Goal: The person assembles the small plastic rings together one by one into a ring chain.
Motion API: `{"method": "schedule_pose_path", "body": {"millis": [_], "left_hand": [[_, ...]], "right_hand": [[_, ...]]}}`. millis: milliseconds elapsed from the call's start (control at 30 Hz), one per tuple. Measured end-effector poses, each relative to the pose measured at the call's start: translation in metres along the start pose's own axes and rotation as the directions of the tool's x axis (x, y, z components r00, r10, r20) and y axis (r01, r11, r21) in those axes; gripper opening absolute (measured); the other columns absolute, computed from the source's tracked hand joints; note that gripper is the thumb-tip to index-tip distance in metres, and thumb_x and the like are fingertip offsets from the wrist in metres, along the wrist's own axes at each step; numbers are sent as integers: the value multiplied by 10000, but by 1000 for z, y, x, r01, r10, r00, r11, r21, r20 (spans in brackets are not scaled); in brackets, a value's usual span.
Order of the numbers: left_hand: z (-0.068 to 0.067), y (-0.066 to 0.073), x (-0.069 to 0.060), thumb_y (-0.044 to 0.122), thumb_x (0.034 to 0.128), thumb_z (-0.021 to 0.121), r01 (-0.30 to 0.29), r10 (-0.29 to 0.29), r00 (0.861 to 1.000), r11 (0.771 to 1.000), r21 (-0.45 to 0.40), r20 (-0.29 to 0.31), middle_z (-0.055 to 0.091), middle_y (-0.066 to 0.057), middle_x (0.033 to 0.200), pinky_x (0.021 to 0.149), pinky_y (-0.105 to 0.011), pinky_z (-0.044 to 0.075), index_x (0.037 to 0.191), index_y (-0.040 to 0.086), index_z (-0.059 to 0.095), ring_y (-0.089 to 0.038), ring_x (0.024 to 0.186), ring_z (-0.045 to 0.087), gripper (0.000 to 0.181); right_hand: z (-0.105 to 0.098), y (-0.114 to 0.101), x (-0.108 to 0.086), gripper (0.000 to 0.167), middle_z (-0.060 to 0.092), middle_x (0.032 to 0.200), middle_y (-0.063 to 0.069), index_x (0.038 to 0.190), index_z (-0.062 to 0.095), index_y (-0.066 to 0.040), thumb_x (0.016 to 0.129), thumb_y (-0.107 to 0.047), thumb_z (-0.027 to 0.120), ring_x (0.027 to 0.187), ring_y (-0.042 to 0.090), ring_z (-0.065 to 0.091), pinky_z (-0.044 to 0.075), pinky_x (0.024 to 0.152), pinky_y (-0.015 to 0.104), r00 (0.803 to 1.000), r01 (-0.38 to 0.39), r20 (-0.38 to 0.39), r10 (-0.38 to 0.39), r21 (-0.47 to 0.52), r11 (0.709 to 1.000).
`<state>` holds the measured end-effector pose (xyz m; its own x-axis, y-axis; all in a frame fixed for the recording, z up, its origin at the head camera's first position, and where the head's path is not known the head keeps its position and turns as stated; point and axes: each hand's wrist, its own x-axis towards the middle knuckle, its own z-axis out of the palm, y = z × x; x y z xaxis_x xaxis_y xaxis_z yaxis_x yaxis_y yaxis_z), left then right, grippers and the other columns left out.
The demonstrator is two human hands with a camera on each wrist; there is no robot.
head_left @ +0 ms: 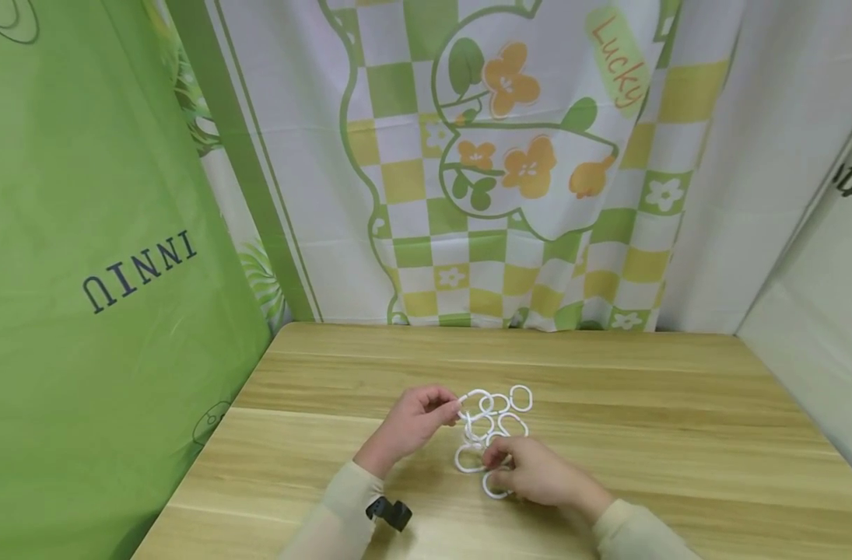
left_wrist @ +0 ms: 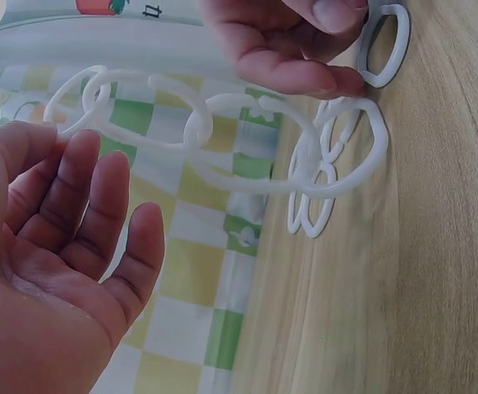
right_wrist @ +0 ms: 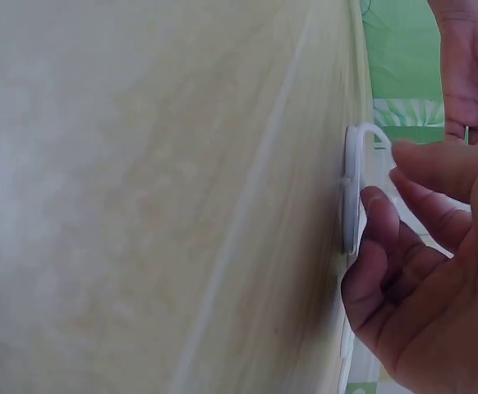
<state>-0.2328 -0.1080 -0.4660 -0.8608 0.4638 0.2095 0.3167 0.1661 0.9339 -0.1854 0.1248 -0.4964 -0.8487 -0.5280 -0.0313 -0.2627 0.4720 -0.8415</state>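
My left hand [head_left: 413, 424] pinches the end ring of a chain of white plastic rings [left_wrist: 247, 182] between thumb and fingertips. In the left wrist view this chain hangs in several linked loops, sloping from those fingertips toward the tabletop. My right hand [head_left: 538, 473] is at the chain's lower end. Its thumb and forefinger pinch a white ring [right_wrist: 374, 127], seen edge-on in the right wrist view; the fingertips partly cover it. Other white rings lie on the table around the hands, one of them [head_left: 520, 386] at the back and another [left_wrist: 402, 41] beside the right hand.
The wood-grain table [head_left: 678, 404] spreads under both hands. A patterned curtain [head_left: 426, 249] hangs along its back edge, and a green cloth [head_left: 117, 194] hangs on the left. A black device [head_left: 390, 513] is strapped at the left wrist.
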Motion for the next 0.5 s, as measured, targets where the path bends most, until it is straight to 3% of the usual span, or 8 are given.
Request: {"method": "schedule_pose_path", "body": {"millis": [200, 367, 500], "left_hand": [[2, 0, 0, 143, 971, 624, -5, 5, 1000, 1000, -6, 1, 680, -127, 904, 779, -295, 552, 990, 12, 679, -149, 809, 638, 143], [3, 1, 0, 109, 977, 608, -5, 5, 1000, 1000, 11, 6, 676, -119, 901, 770, -287, 548, 994, 2, 674, -131, 800, 626, 127], [3, 8, -2, 70, 979, 590, -8, 8, 1000, 1000, 24, 16, 668, -140, 890, 761, -285, 548, 988, -23, 666, -138, 793, 620, 121]], "right_hand": [[-1, 1, -1, 219, 620, 801, -43, 898, 650, -130, 741, -65, 788, 719, 91, 552, 465, 641, 267, 999, 39, 11, -38, -159, 987], [0, 2, -5, 246, 537, 659, -82, 815, 640, -129, 680, 56, 729, 601, 38, 483, 435, 537, 241, 999, 50, 32, -45, -203, 978], [1, 0, -6, 246, 533, 653, -107, 791, 643, -136, 679, 70, 719, 592, 15, 470, 430, 522, 227, 997, 69, 33, -63, -237, 969]]}}
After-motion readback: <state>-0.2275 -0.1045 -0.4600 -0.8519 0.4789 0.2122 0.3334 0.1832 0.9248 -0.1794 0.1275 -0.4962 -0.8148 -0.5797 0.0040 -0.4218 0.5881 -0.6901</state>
